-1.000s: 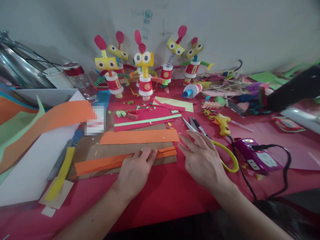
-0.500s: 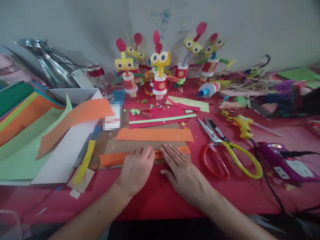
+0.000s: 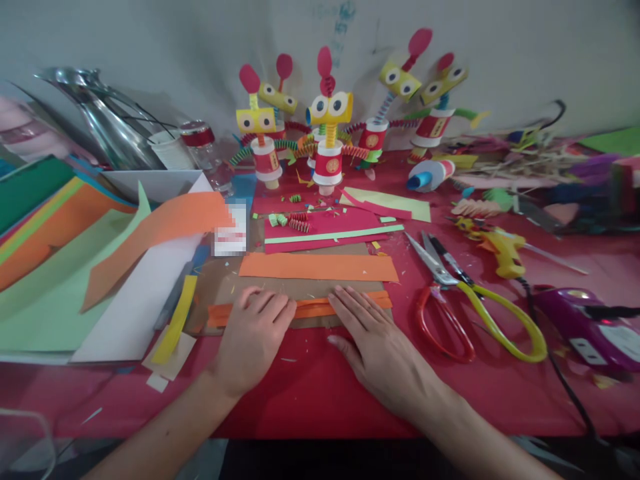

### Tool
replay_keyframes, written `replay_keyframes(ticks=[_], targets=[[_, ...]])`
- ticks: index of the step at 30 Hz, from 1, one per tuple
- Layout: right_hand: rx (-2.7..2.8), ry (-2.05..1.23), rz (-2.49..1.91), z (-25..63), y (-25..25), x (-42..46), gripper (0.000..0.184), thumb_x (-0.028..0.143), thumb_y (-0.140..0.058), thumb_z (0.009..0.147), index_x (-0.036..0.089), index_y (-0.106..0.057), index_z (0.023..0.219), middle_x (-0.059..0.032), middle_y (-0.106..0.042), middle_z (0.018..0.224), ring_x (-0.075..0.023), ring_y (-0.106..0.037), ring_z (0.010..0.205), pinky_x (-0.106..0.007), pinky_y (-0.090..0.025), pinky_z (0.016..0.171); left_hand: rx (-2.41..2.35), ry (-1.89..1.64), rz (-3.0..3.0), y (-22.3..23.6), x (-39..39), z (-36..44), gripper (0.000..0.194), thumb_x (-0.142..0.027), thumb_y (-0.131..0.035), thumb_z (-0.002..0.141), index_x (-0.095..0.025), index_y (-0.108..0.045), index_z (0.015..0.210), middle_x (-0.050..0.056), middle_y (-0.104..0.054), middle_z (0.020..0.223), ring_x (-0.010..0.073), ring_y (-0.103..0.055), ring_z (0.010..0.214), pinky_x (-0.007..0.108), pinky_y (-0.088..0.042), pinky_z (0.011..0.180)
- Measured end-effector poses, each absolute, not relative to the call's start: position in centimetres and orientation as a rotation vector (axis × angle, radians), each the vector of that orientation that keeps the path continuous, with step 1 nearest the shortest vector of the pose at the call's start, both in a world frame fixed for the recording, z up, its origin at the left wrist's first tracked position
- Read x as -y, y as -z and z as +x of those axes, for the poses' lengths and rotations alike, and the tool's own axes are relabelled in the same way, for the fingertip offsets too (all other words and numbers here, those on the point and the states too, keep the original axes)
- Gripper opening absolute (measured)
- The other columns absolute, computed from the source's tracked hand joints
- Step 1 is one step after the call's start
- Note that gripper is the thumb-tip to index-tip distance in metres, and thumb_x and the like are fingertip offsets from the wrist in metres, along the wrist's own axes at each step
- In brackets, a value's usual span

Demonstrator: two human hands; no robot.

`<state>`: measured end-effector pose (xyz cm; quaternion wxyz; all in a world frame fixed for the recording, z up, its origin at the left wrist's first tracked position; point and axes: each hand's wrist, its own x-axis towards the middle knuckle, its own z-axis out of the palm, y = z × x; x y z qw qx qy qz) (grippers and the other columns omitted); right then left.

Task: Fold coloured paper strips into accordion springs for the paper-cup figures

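Note:
Both my hands rest on a narrow folded orange paper strip (image 3: 310,307) lying on a brown cardboard sheet (image 3: 300,288). My left hand (image 3: 253,333) lies on its left part with fingers curled down onto it. My right hand (image 3: 375,340) lies flat on its right part, fingers stretched out and pressing. A wider orange strip (image 3: 320,267) lies just behind on the cardboard. Red and yellow-handled scissors (image 3: 460,293) lie open to the right of my right hand.
Several paper-cup robot figures (image 3: 327,133) stand at the back by the wall. A yellow glue gun (image 3: 503,247), a purple socket block (image 3: 585,323) with black cable and craft scraps fill the right. Coloured paper sheets (image 3: 45,233), a white sheet (image 3: 135,300) and a glass jar (image 3: 203,153) lie left.
My right hand came left from beside the scissors onto the narrow orange strip. My left hand slid left along the strip. The view shifted, so everything sits further right.

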<state>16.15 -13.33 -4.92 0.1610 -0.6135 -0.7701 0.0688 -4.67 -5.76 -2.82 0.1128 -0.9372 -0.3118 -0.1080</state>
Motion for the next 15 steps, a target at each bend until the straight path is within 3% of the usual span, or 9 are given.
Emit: replay_keyframes(ticks=[7,11,15], targets=[[2.343,0.015,-1.772,15.6,3.8,12.2,0.045,0.011,-0.039,0.089,0.019,-0.050,0.132,-0.0079,-0.051,0.136,-0.0299,-0.051,0.119,-0.049,-0.048,0.092,0.831,0.360,-2.687,3.1,5.9,-4.5,0.027,-0.011,-0.045,0.087,-0.017,-0.063,0.106,0.005,-0.065,0.087,0.0193,-0.056,0.083,0.038,-0.038,0.081],[2.403,0.016,-1.758,15.7,4.5,12.2,0.049,0.005,-0.039,0.086,0.017,-0.049,0.133,-0.0070,-0.049,0.138,-0.0304,-0.044,0.126,-0.051,-0.043,0.098,0.813,0.378,-2.682,3.1,5.9,-4.6,0.030,-0.011,-0.045,0.087,-0.018,-0.063,0.110,0.004,-0.064,0.081,0.0190,-0.056,0.079,0.037,-0.038,0.078],[2.397,-0.025,-1.699,16.0,5.4,12.4,0.046,0.015,-0.034,0.092,0.015,-0.042,0.137,-0.0058,-0.039,0.145,-0.0252,-0.030,0.136,-0.048,-0.029,0.111,0.801,0.372,-2.684,3.0,5.8,-4.9,0.030,-0.010,-0.046,0.087,-0.017,-0.063,0.110,0.004,-0.065,0.084,0.0187,-0.056,0.079,0.037,-0.039,0.080]])
